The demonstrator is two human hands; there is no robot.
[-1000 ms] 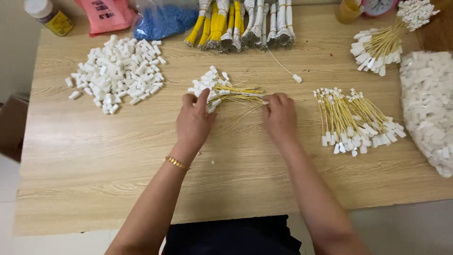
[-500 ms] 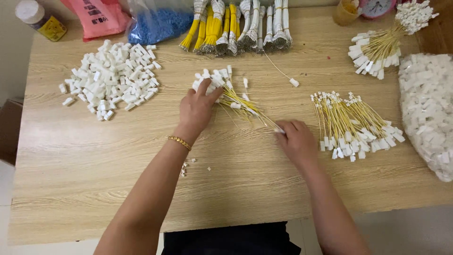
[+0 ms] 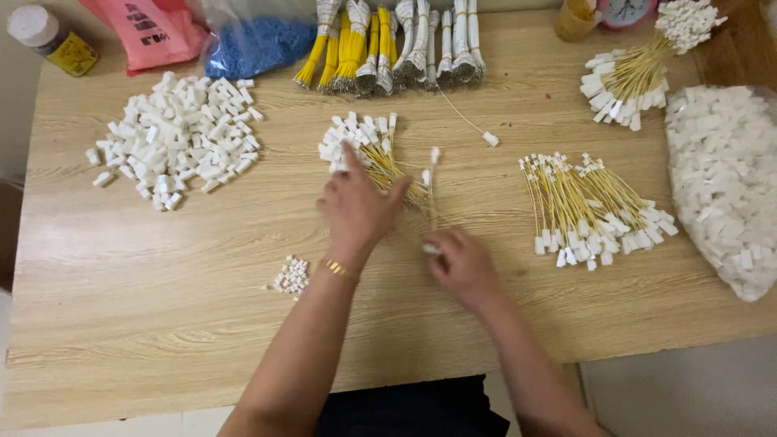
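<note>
The right hand (image 3: 461, 263) pinches the near end of a single yellow wire (image 3: 430, 194) between fingertips closed on it. The wire's long axis runs almost straight away from the person, and its far end, capped with a small white plug, points toward the back of the wooden table (image 3: 162, 340). The left hand (image 3: 356, 202) lies palm down with fingers spread flat on a small bundle of wires (image 3: 368, 150); it presses rather than grips. That bundle lies just left of the single wire, slanting from near right to far left, with its white plugs fanned out at the far left end.

Right of the single wire, well apart, lies a larger fan of yellow wires (image 3: 587, 206) with white plugs toward the person. Beyond that, near the far right corner, lies another wire bunch (image 3: 635, 73). A clear bag of white parts (image 3: 724, 178) sits at the right edge. Behind the single wire, tied wire coils (image 3: 388, 44), yellow and white, line the back edge, and one loose wire (image 3: 469, 125) trails out from them. To the left sits a heap of white plugs (image 3: 182, 137), and a tiny cluster of plugs (image 3: 293, 275) lies beside the left wrist. A blue bag (image 3: 259, 40), a pink bag (image 3: 154, 32) and a capped bottle (image 3: 50, 39) sit at the far left.
</note>
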